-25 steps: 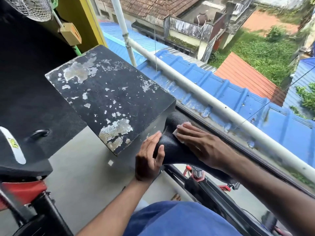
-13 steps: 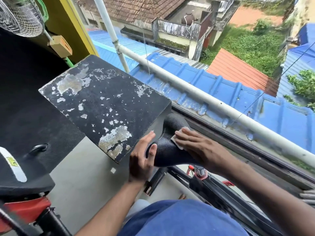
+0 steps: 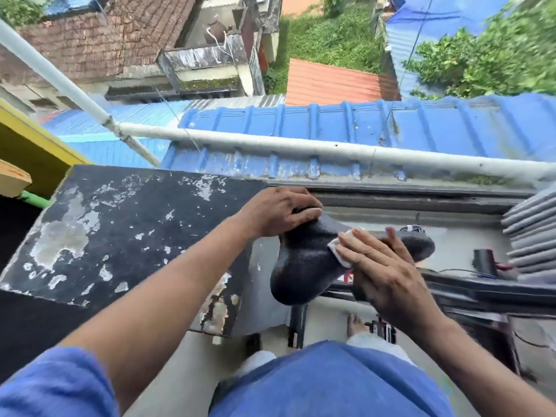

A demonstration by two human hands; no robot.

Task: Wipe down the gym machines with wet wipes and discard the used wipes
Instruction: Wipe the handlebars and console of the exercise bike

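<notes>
The left hand curls its fingers over the far end of the black bike saddle, gripping it. Just right of it, the right hand presses 1 white wet wipe flat-fingered onto the saddle's side.

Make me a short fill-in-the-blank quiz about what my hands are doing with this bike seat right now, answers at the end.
1. The right hand presses a white ____ against the seat.
2. The left hand grips the seat's ____ end, next to the peeling black box.
3. Beyond the white pipe lies a corrugated roof coloured ____.

Missing words: wipe; far; blue
</notes>
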